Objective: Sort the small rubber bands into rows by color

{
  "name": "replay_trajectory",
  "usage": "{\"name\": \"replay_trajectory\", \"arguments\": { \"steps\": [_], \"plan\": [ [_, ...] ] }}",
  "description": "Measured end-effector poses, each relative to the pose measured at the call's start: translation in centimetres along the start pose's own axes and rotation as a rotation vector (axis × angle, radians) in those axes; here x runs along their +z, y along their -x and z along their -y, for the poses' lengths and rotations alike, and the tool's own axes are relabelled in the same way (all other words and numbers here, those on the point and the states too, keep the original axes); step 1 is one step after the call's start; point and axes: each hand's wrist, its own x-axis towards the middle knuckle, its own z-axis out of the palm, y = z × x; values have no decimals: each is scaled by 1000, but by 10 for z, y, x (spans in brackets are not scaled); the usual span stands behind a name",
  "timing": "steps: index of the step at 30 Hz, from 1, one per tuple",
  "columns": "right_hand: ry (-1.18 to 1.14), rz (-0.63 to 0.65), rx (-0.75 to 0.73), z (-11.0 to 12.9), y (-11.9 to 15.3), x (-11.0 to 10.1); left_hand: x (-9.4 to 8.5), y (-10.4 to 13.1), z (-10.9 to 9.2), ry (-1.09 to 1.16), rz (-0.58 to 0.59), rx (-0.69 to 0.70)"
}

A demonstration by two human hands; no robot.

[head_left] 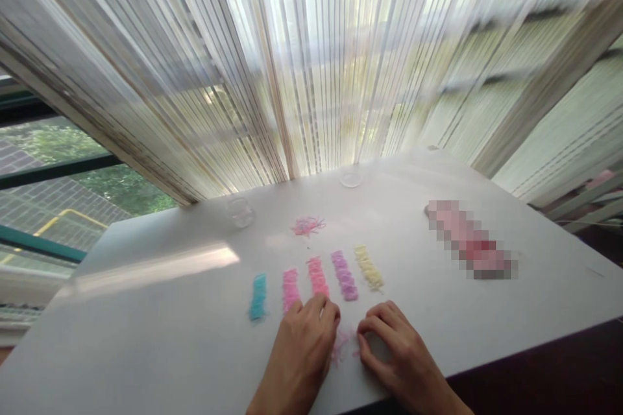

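My left hand (306,347) rests on the table just below the pink rows, fingers curled down and their tips hidden. My right hand (402,350) has thumb and forefinger pinched together, with a bit of a thin pink strand (356,353) at the tips. Between the hands lies a small loose heap of pale pink strands (341,343). Beyond them, short thin strands are laid side by side in rows: a blue row (258,297), a magenta-pink row (291,286), a coral-pink row (318,274), a purple row (344,275) and a yellow row (368,268).
A mixed pink heap of strands (308,225) lies farther back on the white table (170,324). Behind stand a clear round container (241,213) and a clear lid (350,179). A blurred-out pink object (470,240) is at the right. String curtains (311,78) hang along the far edge.
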Motion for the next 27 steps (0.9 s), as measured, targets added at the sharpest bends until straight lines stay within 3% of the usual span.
{"name": "replay_trajectory", "arguments": {
  "steps": [5, 7, 11, 20, 24, 27],
  "plan": [
    [-5, 17, -1, 1, -2, -1, -20, 24, 31, 257, -191, -131],
    [-2, 16, -3, 1, -3, -1, -22, 36, 47, 223, -257, -252],
    [10, 27, -9, 2, -3, -1, -19, 52, 66, 142, -250, -347],
    [29, 34, -4, 2, -4, -2, -11, 41, 66, 206, -222, -287],
    [19, 29, 14, 3, -3, -3, -12, 48, 68, 258, -309, -319],
    [-29, 11, 42, 3, -4, -5, -12, 55, 54, 327, -398, -329]
  ]
}}
